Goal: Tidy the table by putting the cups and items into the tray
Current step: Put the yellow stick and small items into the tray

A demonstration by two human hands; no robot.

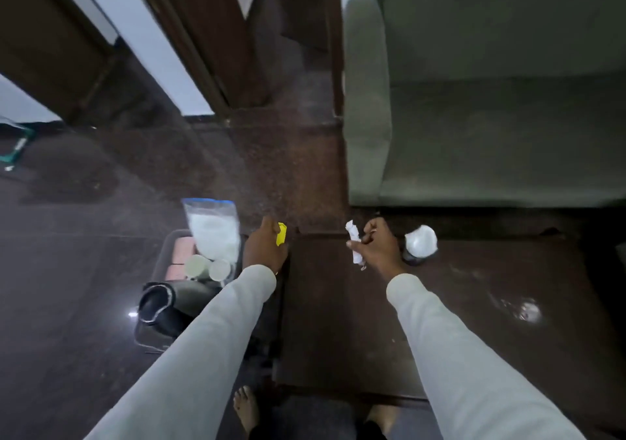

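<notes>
The tray (159, 260), on the floor left of the surface (338, 321), already holds a bag of white powder (211, 233), two cups (208, 267) and a dark item. The left hand (266, 248), closed on a small yellow item (281, 233), hangs beside the tray, apparently to drop it in. The right hand (379, 248) grips a white rolled wrapper (354, 243) above the surface, evidently awaiting its turn; one white-capped container (420, 245) remains there.

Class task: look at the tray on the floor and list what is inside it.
Inside the tray are a clear bag of white stuff, two pale cups, something pink and a dark item. The left sleeve covers its near right side.
</notes>
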